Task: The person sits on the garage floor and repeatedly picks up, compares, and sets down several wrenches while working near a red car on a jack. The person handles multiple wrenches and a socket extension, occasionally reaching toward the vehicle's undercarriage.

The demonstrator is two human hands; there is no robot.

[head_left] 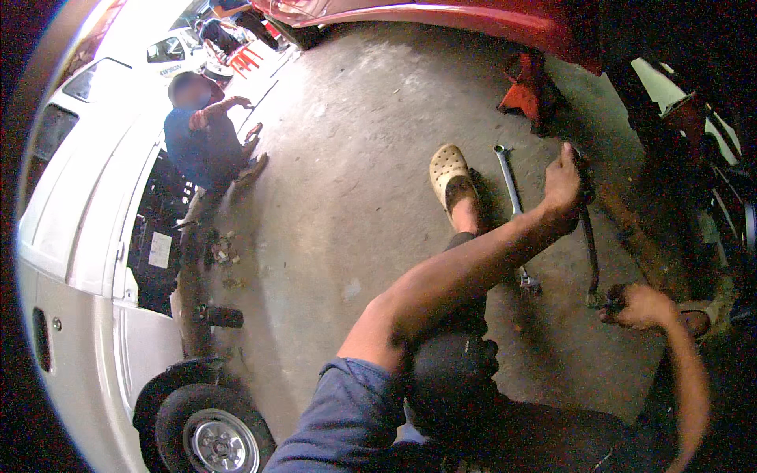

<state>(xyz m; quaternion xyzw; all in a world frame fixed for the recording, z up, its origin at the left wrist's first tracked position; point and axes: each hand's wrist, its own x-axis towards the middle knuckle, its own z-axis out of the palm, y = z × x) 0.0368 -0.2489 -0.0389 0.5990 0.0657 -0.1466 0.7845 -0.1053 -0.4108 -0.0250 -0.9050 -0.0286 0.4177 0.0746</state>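
Note:
My left hand point(564, 183) is closed round the dark upper end of a long dark bar point(589, 244), thumb pointing up. The bar runs down toward my right hand point(640, 306), whose fingers are curled on a dark, rounded piece point(613, 299) beside the bar's lower end. Whether that piece is joined to the bar is unclear. On the floor next to my left forearm lies a silver wrench point(509, 177) with a ring end. Below the forearm a metal jaw end point(528, 281) shows; the forearm hides whether both belong to one tool.
A red jack stand point(520, 98) stands under a raised red car point(473, 20). My foot in a beige clog point(449, 169) rests on the concrete floor point(355, 158). At left, a person point(206, 134) squats beside a white van point(87, 276). Dark parts point(670, 142) crowd the right.

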